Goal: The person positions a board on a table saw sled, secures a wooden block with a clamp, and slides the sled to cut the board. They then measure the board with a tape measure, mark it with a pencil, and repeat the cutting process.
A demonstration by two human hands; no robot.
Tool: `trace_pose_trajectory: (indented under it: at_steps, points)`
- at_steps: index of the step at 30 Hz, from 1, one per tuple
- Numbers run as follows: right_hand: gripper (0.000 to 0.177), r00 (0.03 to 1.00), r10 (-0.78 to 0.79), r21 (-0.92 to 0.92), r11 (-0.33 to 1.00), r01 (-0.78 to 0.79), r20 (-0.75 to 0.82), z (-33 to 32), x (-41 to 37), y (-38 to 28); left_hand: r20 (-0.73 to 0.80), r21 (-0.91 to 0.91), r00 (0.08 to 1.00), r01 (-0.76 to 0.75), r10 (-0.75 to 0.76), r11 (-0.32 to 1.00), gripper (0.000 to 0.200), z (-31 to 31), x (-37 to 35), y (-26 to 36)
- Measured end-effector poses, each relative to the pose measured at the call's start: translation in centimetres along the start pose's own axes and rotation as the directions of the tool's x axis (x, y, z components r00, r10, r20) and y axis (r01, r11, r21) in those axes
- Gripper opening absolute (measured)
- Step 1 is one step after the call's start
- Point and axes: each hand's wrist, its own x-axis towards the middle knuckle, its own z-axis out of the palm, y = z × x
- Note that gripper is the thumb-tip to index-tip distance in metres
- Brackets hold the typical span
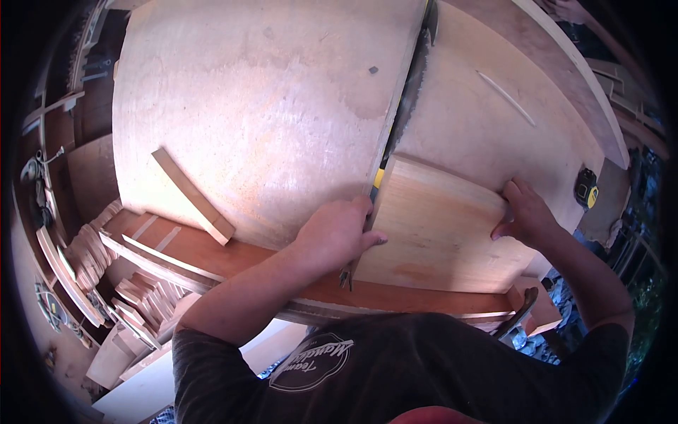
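A pale wooden board [438, 226] lies on the worktop, directly in front of my body. My right hand [526, 212] grips its right edge, with thumb and fingers on either side of the corner. Along the board's left edge runs a long black-and-yellow strip [379, 178], partly in a dark gap across the worktop. My left hand [337, 230] is closed over the near part of this strip, its thumb reaching onto the board's edge. The left fingertips are mostly hidden, as is the strip beneath them.
A narrow wood strip [192, 196] lies on the left of the worktop [247, 92]. On the right are a thin pale stick [506, 97] and a black-and-yellow tape measure [586, 188]. A reddish-brown plank [247, 253] runs along the front edge. Stacked wood offcuts [145, 300] stand at lower left.
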Motion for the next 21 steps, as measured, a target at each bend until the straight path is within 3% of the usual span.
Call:
trace_pose_trajectory:
  at_steps: [4,6,7,9,11,13,14,15,16,19,21]
  points:
    - [0.073,0.992,0.119,0.054,0.991,-0.121,0.045,0.4,-0.3,-0.3,-0.028,0.034,0.997,-0.065,0.066,0.997,0.042,0.1,-0.2,-0.4]
    - [0.077,0.99,0.042,-0.058,0.997,-0.05,-0.138,1.3,-1.0,0.0,-0.092,0.069,0.985,-0.137,0.143,0.988,0.04,0.0,-0.1,-0.5]
    - [0.083,0.992,0.077,-0.059,0.995,-0.083,-0.102,1.4,-0.9,0.4,-0.102,0.083,0.986,-0.123,0.131,0.989,0.039,0.1,0.0,-0.5]
    - [0.08,0.972,0.04,-0.046,0.998,-0.052,-0.233,2.4,-1.5,0.5,-0.13,0.096,0.977,-0.157,0.169,0.983,0.037,0.1,0.1,-0.3]
    - [0.078,0.906,-0.124,-0.088,0.991,0.096,-0.406,4.0,-1.4,2.1,-0.109,0.069,0.982,-0.144,0.151,0.987,0.036,0.4,0.1,-0.6]
    - [0.067,0.961,-0.042,0.067,0.996,0.063,-0.274,2.8,-1.6,1.1,-0.065,0.008,0.987,-0.147,0.147,0.989,0.034,0.7,0.6,-1.6]
    - [0.061,0.928,-0.132,0.045,0.987,0.157,-0.349,3.4,-1.5,1.8,-0.056,-0.034,0.98,-0.192,0.19,0.981,0.033,0.9,1.0,-2.0]
    - [0.066,0.947,-0.075,0.036,0.995,0.091,-0.313,3.4,-1.5,1.6,-0.018,-0.06,0.984,-0.18,0.18,0.982,0.034,0.8,1.0,-1.8]
    - [0.07,0.926,-0.12,-0.02,0.992,0.121,-0.358,3.8,-1.3,2.1,0.01,-0.079,0.985,-0.168,0.17,0.983,0.035,0.4,0.8,-1.1]
    - [0.07,0.951,-0.039,0.003,0.999,0.042,-0.308,2.6,-2.3,0.6,-0.027,-0.066,0.988,-0.153,0.152,0.986,0.048,0.8,0.0,0.6]
    - [0.064,0.945,-0.003,0.078,0.996,0.03,-0.327,2.5,-3.3,-0.2,-0.02,-0.09,0.99,-0.144,0.143,0.985,0.046,1.1,-0.2,1.0]
